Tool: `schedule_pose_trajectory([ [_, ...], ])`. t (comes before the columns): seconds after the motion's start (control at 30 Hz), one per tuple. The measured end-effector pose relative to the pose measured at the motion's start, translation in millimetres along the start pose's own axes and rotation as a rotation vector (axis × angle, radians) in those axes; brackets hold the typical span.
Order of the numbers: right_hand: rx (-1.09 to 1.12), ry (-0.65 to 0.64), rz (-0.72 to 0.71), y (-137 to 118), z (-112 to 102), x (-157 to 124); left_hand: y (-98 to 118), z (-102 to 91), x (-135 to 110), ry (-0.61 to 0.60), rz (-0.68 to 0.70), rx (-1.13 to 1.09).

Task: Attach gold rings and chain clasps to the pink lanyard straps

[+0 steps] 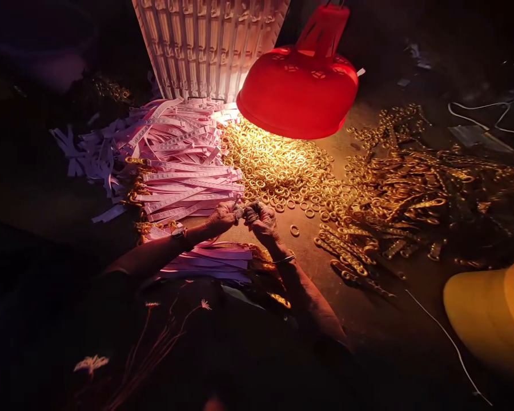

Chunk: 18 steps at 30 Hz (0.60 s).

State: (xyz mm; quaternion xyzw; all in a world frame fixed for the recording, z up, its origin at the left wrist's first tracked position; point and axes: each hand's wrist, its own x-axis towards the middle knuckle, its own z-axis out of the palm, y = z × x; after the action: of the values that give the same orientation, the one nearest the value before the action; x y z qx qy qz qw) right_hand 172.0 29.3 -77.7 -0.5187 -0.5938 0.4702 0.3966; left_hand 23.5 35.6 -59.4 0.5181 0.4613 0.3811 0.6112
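My left hand [223,218] and my right hand [260,220] meet at the middle of the table, fingertips pinched close together. The fingers of both are closed around something small that I cannot make out. Beneath and beside my left forearm lie pink straps [184,191], laid in rows with gold links at their left ends. More pink straps [171,131] are heaped behind them. Just beyond my right hand spreads a pile of gold rings [278,165]. One loose gold ring [294,230] lies to the right of that hand.
A red lamp [300,91] hangs low over the rings. Behind the straps stands a ribbed, pale panel [209,45]. Linked gold pieces [411,188] cover the right side. A yellow container [480,314] is at the lower right, near a thin white cord [449,342].
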Motion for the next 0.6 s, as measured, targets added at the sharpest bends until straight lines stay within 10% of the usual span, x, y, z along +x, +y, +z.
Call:
schedule_pose_trajectory([
  [0.2, -0.389, 0.299, -0.263, 9, 7, 2, 0, -10.2, 12, -0.063, -0.338, -0.135],
  [0.47, 0.384, 0.292, -0.133, -19, -43, 40, -12, 3.1, 21, 0.032, -0.181, -0.401],
  [0.6, 0.266, 0.229, -0.12, -26, -53, 38, -11, 7.0, 25, 0.108, -0.243, -0.522],
])
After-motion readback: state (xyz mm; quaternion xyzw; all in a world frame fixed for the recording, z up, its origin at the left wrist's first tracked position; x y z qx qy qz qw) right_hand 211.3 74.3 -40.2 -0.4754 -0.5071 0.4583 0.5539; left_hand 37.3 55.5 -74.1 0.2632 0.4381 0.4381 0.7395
